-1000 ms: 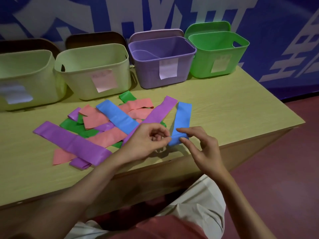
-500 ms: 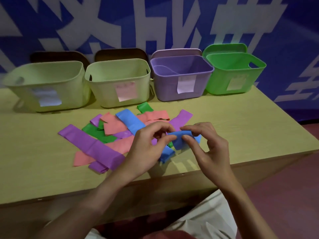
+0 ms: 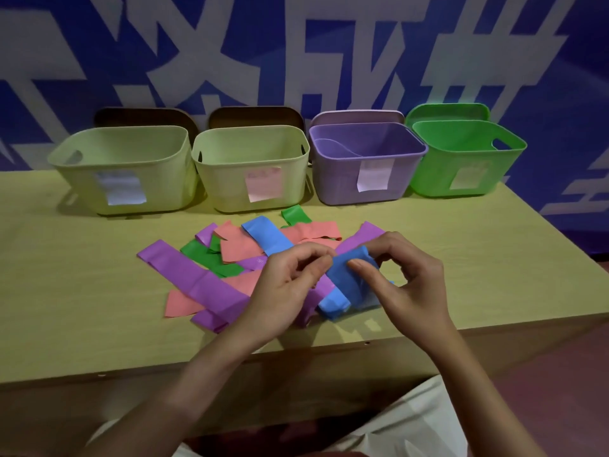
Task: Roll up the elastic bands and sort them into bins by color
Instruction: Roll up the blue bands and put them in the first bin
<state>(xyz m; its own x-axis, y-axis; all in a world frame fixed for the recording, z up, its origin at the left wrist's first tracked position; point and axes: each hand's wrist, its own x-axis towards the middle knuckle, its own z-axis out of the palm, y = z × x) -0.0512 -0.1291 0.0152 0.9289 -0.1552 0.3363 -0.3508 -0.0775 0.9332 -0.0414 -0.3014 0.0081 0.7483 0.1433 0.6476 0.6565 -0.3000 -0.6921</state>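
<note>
Near the front edge of the table (image 3: 494, 275), the left hand (image 3: 283, 291) and right hand (image 3: 405, 285) both pinch a blue band (image 3: 346, 285), its upper part bunched between the fingertips and its lower end resting on the tabletop. Behind it, toward the table's middle, lies a pile of bands (image 3: 230, 258) in purple, green, pink and blue. Along the back edge stand four bins: two pale green bins (image 3: 158, 192), a purple bin (image 3: 336, 179) and a green bin (image 3: 435, 173).

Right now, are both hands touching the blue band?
Touching. The head view shows the left hand pinching the blue band at its top edge, and the right hand gripping it, thumb pressed on its front.
</note>
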